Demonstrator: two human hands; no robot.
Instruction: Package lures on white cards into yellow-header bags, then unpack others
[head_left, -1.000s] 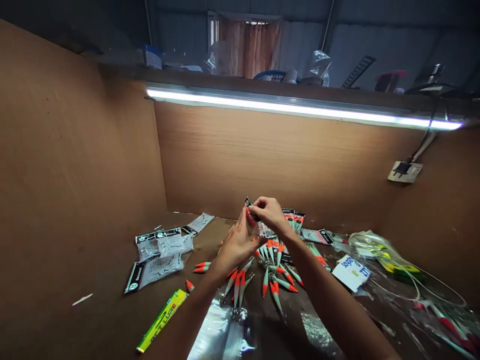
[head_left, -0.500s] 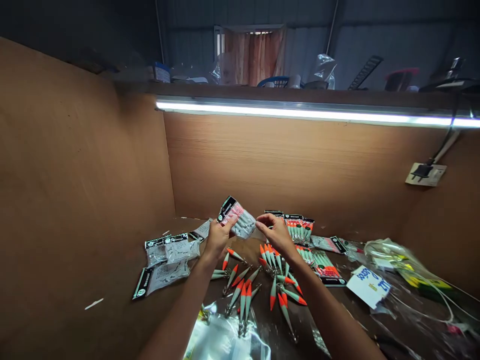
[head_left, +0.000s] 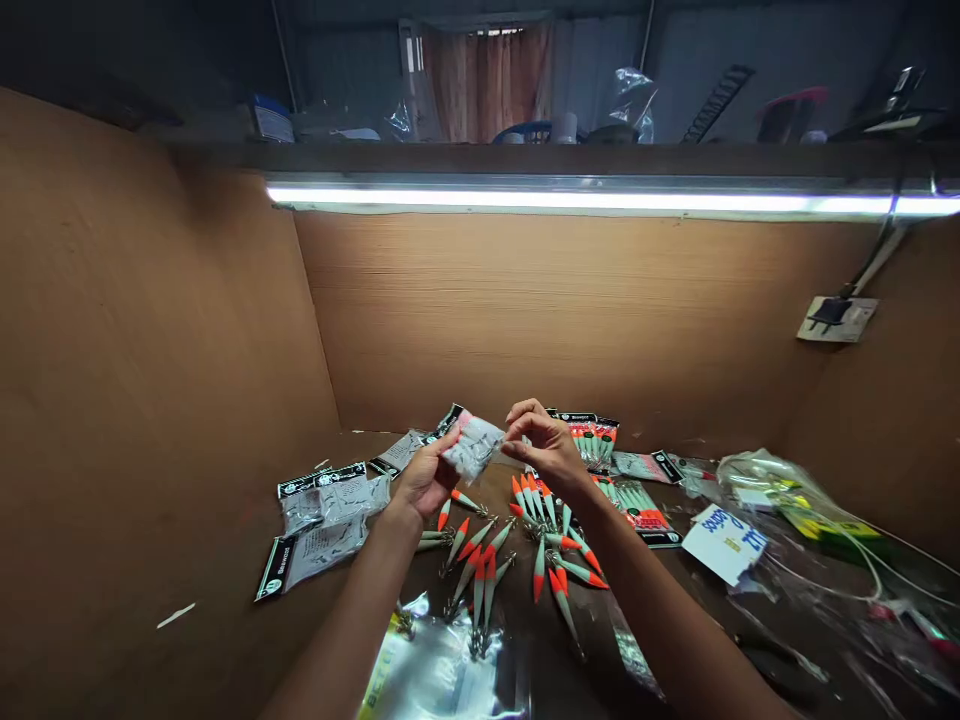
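Note:
My left hand (head_left: 429,478) holds a small clear packet (head_left: 474,447) with a black header, thumb on top. At the packet's right edge my right hand (head_left: 546,445) pinches with thumb and forefinger; whether the film is between them is too small to tell. Below the hands lie several orange-and-pale-green lures (head_left: 480,580) with metal hooks, and more lures (head_left: 559,560) beside my right forearm. Grey-looking packets with black headers (head_left: 326,545) lie at the left. Packets filled with lures (head_left: 641,510) lie right of my right hand.
A shiny plastic bag (head_left: 442,665) lies at the front. To the right are a white card with blue writing (head_left: 725,543), a coiled clear bag (head_left: 772,480) and pliers-like handles (head_left: 776,660). A lit tube (head_left: 525,198) runs beneath the shelf, near a wall socket (head_left: 836,318).
The packet in my left hand has tipped flatter and its header points more away. My right hand's fingers have curled more. The whole view has shifted slightly.

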